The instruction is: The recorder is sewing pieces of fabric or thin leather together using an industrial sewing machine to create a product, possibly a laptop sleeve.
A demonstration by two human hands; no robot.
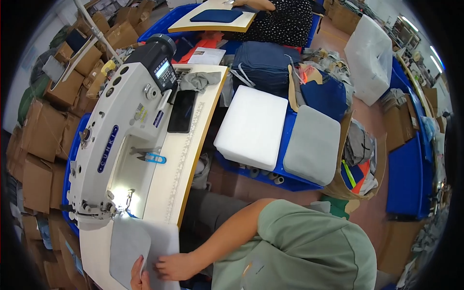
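A grey fabric panel [126, 249] with rounded corners lies at the front of the sewing machine [108, 130], its far end under the lit needle area. Beside and partly beneath it spreads a paler sheet [166, 237]. My left hand [139, 276], cut by the lower edge, pinches the panel's near right edge between thumb and fingers. Just right of it, my right hand [176, 266] rests palm down on the paler sheet, fingers bent and slightly apart. Blue-handled thread snips [154, 158] lie on the machine bed.
On the table sit a black phone [182, 111] and a crumpled grey cloth [199, 81]. To the right, a white stack [252, 130] and grey panels [311, 145] top a blue crate [232, 166]. Beyond are folded navy fabrics [266, 65] and another person [280, 21]. Cardboard boxes [41, 186] line the left.
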